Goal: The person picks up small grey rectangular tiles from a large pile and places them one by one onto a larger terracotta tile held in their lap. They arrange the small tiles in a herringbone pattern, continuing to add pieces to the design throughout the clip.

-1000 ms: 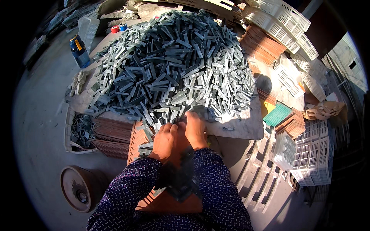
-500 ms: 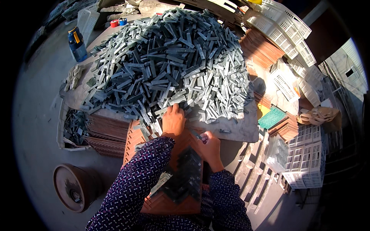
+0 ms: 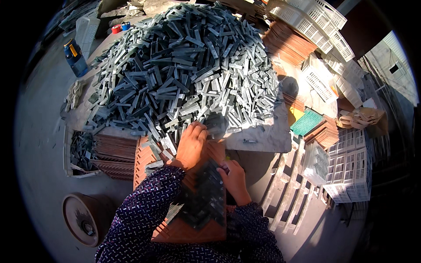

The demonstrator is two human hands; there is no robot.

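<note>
My left hand (image 3: 192, 147) is over the far end of a reddish-brown herringbone mould tray (image 3: 188, 233), by the front edge of a heap of grey-green stone strips (image 3: 184, 65). Its fingers are curled; a blurred grey patch lies beside the fingertips, and I cannot make out what they hold. At the tray's right edge, my right hand (image 3: 236, 179) has thumb and forefinger pinched together, with whatever is between them hidden. Dark strips (image 3: 204, 199) lie in a zigzag in the tray. Some loose strips (image 3: 154, 165) rest on the tray's left side.
Stacked brown trays (image 3: 115, 151) and a crate of strip pieces (image 3: 66, 151) stand at the left, above a round brown drum (image 3: 81, 219). A blue bottle (image 3: 76, 59) is farther back. White plastic crates (image 3: 348, 171) and a wooden pallet (image 3: 285, 188) are at the right.
My right hand has come lower along the tray's right edge, and the strip end that showed in it is out of sight. My left hand has shifted slightly left and nearer. The whole view has shifted slightly.
</note>
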